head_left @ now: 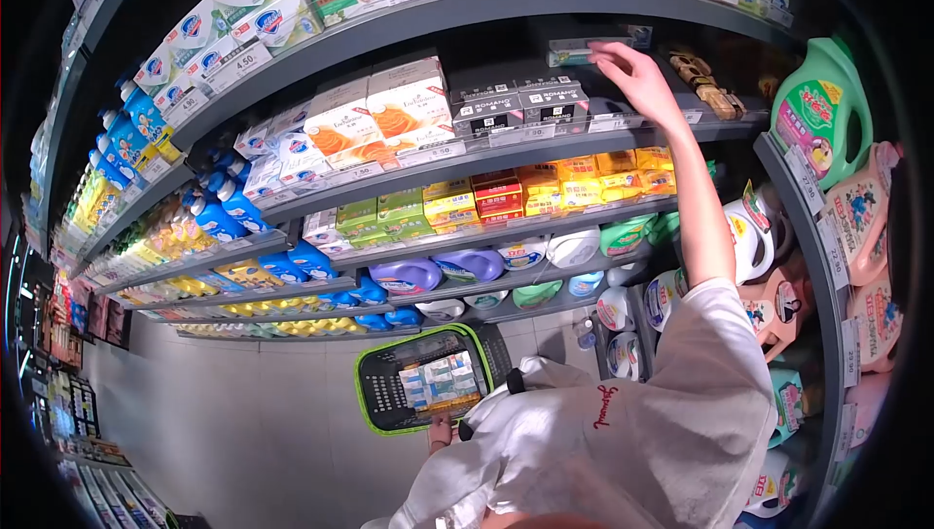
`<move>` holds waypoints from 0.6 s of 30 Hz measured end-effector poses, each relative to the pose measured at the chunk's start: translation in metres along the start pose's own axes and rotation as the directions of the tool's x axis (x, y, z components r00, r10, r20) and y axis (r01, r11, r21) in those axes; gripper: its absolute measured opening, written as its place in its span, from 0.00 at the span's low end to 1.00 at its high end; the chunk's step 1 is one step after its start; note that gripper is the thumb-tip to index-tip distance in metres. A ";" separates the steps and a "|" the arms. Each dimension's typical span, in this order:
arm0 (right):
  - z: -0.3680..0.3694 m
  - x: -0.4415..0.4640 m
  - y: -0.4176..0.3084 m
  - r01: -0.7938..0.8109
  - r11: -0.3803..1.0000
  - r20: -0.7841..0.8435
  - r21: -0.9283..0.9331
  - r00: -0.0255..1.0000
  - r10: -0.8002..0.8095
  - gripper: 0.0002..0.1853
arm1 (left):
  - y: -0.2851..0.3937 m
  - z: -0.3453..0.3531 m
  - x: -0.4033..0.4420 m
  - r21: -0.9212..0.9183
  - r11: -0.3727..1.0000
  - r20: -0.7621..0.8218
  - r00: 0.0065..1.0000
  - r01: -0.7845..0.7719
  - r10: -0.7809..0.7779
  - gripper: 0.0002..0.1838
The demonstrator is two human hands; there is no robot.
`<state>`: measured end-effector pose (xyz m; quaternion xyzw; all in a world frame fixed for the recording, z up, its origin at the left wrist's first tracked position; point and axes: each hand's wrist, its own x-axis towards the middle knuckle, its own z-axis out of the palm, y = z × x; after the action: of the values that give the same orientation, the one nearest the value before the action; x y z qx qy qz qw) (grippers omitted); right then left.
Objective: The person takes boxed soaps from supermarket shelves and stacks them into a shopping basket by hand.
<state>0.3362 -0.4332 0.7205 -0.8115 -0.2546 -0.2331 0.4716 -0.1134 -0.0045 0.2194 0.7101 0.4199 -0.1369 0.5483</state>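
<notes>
A small pale-green carton point(568, 52) lies at the right hand's point(632, 77) bent fingertips, extending leftward; whether they clamp it, I cannot tell. Likely light, stiff and smooth, it suits a pinch across its narrow sides. The left hand's point(441, 432) fingers, grip unclear, are at the shopping basket's point(359, 388) rim.

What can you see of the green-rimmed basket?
The basket is dark and looks plastic, with a bright green rim and perforated walls. Its opening faces up, and small boxes, mostly white and blue with some orange, cover part of the bottom. The left hand is at its near rim; whether it grips is unclear. Whether the basket rests on the floor cannot be told.
</notes>
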 end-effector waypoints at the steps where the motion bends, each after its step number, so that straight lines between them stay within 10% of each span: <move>1: -0.002 0.020 0.021 -0.008 0.989 0.023 -0.146 1.000 0.011 0.23 | -0.012 0.004 -0.004 -0.034 0.999 -0.028 0.999 0.026 -0.027 0.19; 4: 0.007 0.067 0.024 -0.163 0.753 0.151 -0.638 0.932 0.330 0.30 | 0.005 0.009 -0.047 0.024 0.997 -0.104 0.992 0.072 -0.070 0.19; 18: 0.043 0.118 0.129 0.143 0.478 0.324 -0.866 0.890 0.320 0.34 | -0.035 0.014 -0.080 0.069 0.970 -0.197 0.957 0.232 -0.215 0.18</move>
<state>0.5134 -0.4272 0.6910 -0.9789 -0.1569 -0.1122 -0.0668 -0.1844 -0.0512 0.2438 0.6921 0.5405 -0.1495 0.4543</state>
